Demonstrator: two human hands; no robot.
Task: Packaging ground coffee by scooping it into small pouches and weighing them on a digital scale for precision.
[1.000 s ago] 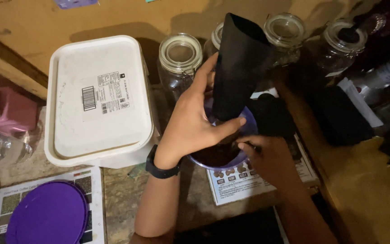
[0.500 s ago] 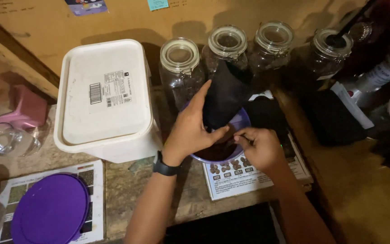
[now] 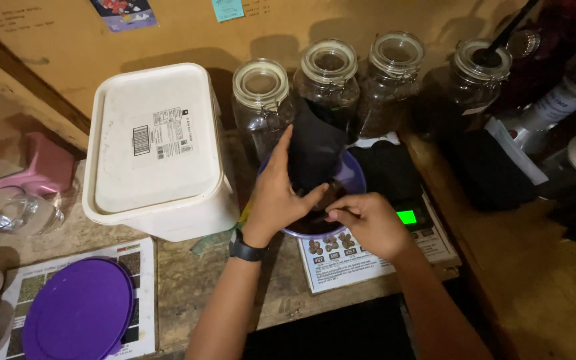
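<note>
My left hand (image 3: 278, 200) is gripping the black bag (image 3: 315, 150), standing upright in the purple bowl (image 3: 353, 179); my right hand (image 3: 361, 223), fingers pinched closed, is touching its lower end.

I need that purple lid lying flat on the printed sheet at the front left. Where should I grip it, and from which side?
Probably take the purple lid by its rim, from above on its right edge. It lies flat on the printed sheet, so only the rim offers a hold, and that side is nearest the left hand, which now holds the black pouch.
</note>
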